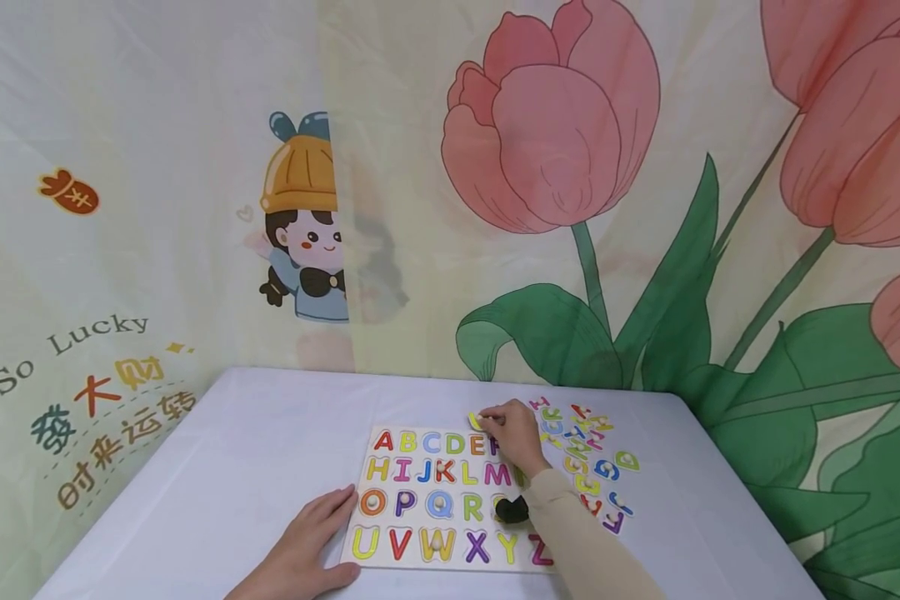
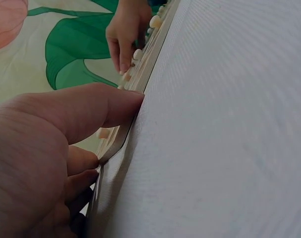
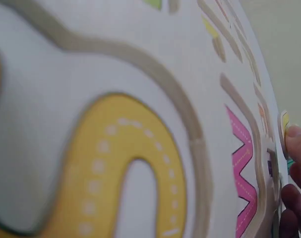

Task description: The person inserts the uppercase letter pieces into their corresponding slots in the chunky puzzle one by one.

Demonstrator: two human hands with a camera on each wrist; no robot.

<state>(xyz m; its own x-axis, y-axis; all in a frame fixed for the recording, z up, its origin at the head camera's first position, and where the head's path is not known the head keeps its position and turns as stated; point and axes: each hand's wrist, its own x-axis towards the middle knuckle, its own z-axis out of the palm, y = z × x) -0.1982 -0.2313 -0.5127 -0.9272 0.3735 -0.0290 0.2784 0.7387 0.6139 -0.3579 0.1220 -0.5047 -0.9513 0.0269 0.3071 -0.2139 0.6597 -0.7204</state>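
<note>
Fingers of the right hand (image 1: pixel 517 435) are pinching a little yellow piece (image 1: pixel 476 422), so that hand is making a narrow grip. The yellow piece is showing at the far edge of the letter board (image 1: pixel 460 546), near the spots for E and F, and the fingers are hiding which letter it is. The left hand (image 1: pixel 307 533) is spreading its thumb and fingers apart along the left edge of the board, and its tips are touching that edge. Rows of bright letters are running across the board, and round knobs are sticking up from O (image 1: pixel 364 500), P (image 1: pixel 400 508), Q (image 1: pixel 432 504), K (image 1: pixel 450 476) and W (image 1: pixel 426 542). A small black thing (image 1: pixel 512 510) is covering a bit of the board, next to the tan sleeve (image 1: pixel 592 533). Just to the right of the board, many loose letters (image 1: pixel 576 467) are lying in a messy bunch. A blue G (image 1: pixel 607 471) and a green D (image 1: pixel 627 461) are lying there too. A white table (image 1: pixel 157 500) is holding up the board. Behind the board, a pale sheet (image 1: pixel 390 67) is hanging, and it is showing big pink tulips (image 1: pixel 555 133) with green leaves (image 1: pixel 547 333). Behind the board and to its left, a cartoon figure (image 1: pixel 300 179) is wearing a yellow hat.
</note>
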